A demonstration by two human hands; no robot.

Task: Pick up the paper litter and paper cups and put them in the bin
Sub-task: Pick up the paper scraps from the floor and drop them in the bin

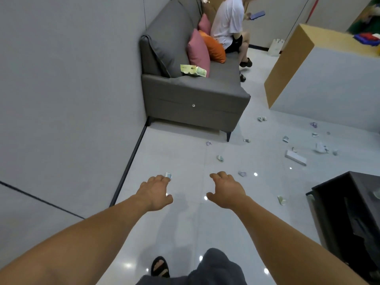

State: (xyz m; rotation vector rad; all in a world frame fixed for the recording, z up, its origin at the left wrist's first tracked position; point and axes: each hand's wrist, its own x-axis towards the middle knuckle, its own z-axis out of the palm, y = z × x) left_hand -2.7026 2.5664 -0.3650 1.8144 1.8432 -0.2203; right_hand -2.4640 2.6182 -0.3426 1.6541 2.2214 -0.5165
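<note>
Small crumpled paper scraps lie scattered, well apart, over the glossy pale floor [185, 212]. A blue-white scrap [168, 175] lies nearest, with a grey scrap [242, 173] to its right and a greenish scrap [220, 158] beyond. Farther right lie a flat white sheet [296, 157] and a larger crumpled wad [320, 148]. A yellow-green paper [193, 70] rests on the sofa [205, 93].

A grey sofa [195, 93] with pink cushions [198, 52] and an orange cushion [216, 48] stands at upper centre against a plain grey wall [72, 79] edged by black skirting [131, 161]. Lights glint as white spots on the glossy pale tiled floor [185, 157]. A wood-sided white counter [320, 79] occupies the upper right, a dark cabinet [349, 212] the lower right.
</note>
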